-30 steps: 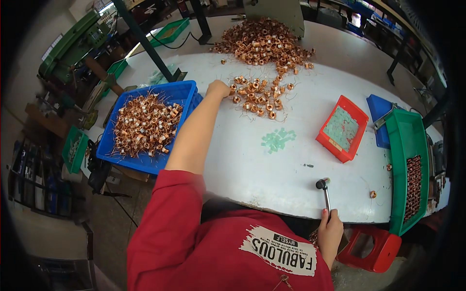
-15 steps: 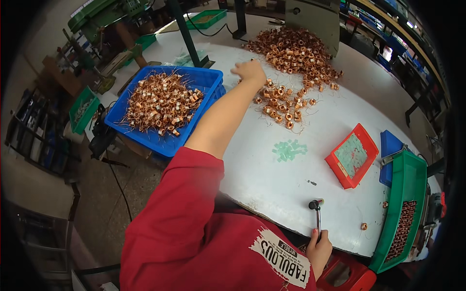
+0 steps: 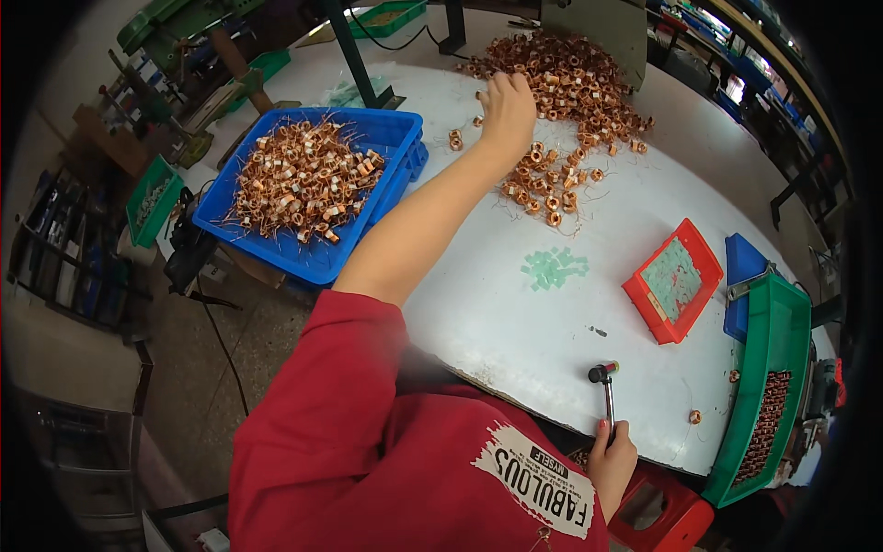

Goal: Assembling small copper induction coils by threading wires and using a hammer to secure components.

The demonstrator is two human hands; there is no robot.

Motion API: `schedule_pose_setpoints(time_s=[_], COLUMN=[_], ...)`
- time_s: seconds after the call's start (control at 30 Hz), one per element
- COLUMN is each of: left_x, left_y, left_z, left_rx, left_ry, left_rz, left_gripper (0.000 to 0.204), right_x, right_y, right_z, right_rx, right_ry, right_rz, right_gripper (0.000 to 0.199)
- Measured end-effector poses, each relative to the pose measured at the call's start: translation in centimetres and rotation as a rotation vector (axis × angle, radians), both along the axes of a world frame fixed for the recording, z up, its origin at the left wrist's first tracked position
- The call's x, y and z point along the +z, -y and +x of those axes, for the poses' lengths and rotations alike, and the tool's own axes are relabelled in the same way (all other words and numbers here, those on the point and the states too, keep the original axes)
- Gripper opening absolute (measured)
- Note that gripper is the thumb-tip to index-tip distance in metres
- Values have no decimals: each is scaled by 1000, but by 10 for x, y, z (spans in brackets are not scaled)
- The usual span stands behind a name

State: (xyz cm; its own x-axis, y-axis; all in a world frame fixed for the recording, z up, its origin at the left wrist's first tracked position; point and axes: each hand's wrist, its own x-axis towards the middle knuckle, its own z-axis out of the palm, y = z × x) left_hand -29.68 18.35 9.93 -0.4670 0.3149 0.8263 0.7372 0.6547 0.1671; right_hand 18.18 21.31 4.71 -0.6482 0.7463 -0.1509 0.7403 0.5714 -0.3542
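Observation:
My left hand (image 3: 509, 112) is stretched far over the table at the near-left side of a big heap of copper wire coils (image 3: 575, 78). Its fingers are bent and closed, their tips turned away, so whatever they hold is hidden. A smaller cluster of copper coils (image 3: 550, 184) lies just nearer than that hand. By the table's front edge, my right hand (image 3: 612, 460) grips the handle of a small hammer (image 3: 608, 396). The hammer's dark head points away from me above the tabletop.
A blue tray (image 3: 317, 269) piled with coils stands at the left. Pale green pieces (image 3: 554, 268) lie mid-table, near a red tray (image 3: 664, 327) of similar pieces. At the right is a long green bin (image 3: 780, 322) with rows of coils. A loose coil (image 3: 695, 417) lies beside it.
My left hand has moved right toward the big heap, and its spread fingers have curled in. My right hand still holds the hammer in nearly the same place.

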Motion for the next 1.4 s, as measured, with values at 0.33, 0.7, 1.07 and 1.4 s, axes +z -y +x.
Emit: schedule_pose_setpoints(time_s=[0.33,0.7,1.07,1.4], left_x=[43,44,64,84], left_y=[-3,-18,-22,-6], left_z=[8,19,29,21], left_rx=[-242,-750,-938,-1023], left_ry=[222,945,887,774], left_rz=[360,685,778,728], left_gripper=[16,19,20,22], right_x=[0,2,3,-1], right_y=[-5,-9,-11,-12], right_z=[-1,-3,0,0], right_rx=[0,5,8,25], right_ry=[-34,-41,-65,-79], right_rz=[-21,3,20,38], right_gripper=[30,26,22,23])
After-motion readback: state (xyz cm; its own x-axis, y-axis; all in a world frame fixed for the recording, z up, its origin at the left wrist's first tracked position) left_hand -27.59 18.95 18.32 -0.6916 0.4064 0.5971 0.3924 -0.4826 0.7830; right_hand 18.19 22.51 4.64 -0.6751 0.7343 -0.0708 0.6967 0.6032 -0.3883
